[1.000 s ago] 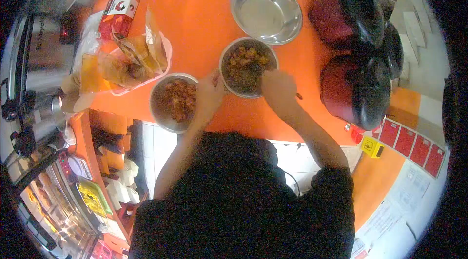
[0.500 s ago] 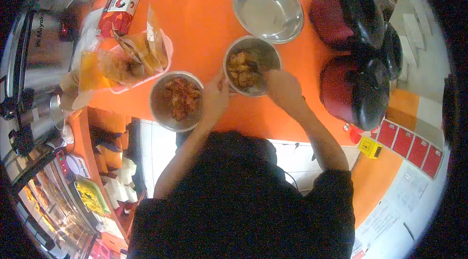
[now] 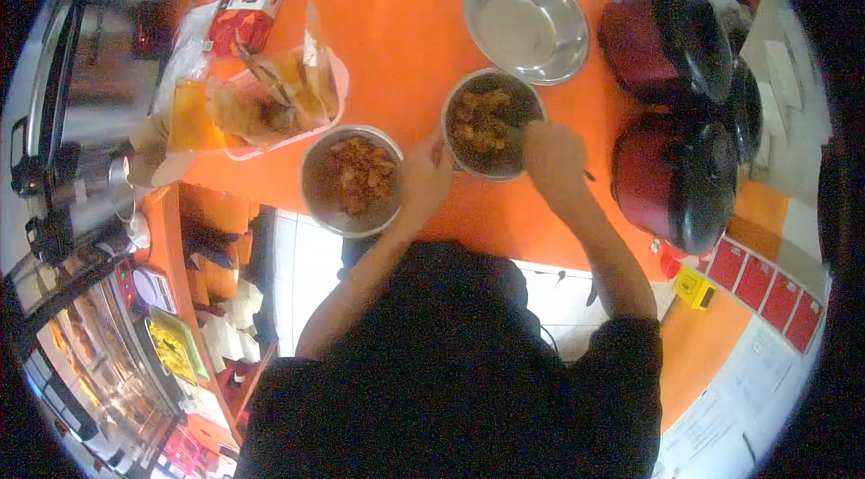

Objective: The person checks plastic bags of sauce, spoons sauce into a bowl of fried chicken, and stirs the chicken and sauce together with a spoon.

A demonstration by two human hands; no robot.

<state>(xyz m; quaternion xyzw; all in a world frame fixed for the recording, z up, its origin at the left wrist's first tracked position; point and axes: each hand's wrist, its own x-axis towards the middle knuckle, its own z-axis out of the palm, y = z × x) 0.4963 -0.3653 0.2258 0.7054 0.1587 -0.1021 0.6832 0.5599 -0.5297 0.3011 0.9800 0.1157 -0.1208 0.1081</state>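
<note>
A steel bowl (image 3: 491, 178) of browned, sauced food pieces (image 3: 484, 121) stands on the orange table. My left hand (image 3: 425, 177) is closed at this bowl's lower left rim, with some fingertips hidden. At the opposite side my right hand (image 3: 554, 164) is wrapped around a utensil whose dark handle end (image 3: 589, 176) sticks out behind the fist. Its working end is down among the food and cannot be made out. Just left of my left hand sits a second steel bowl (image 3: 313, 207), holding redder, coated pieces (image 3: 359, 174).
Beyond the food bowls lies a wide steel basin (image 3: 523, 28). Dark red pots with black lids (image 3: 671, 182) line the right side. On the left are a pink-rimmed basket (image 3: 339, 87) with brown paper and a red packet (image 3: 248, 15). A yellow box (image 3: 692, 287) hangs below the table's right edge.
The whole view has shifted, so the table things appear farther right. The food pieces in the held bowl lie differently, and my right hand with the utensil has moved slightly at the rim.
</note>
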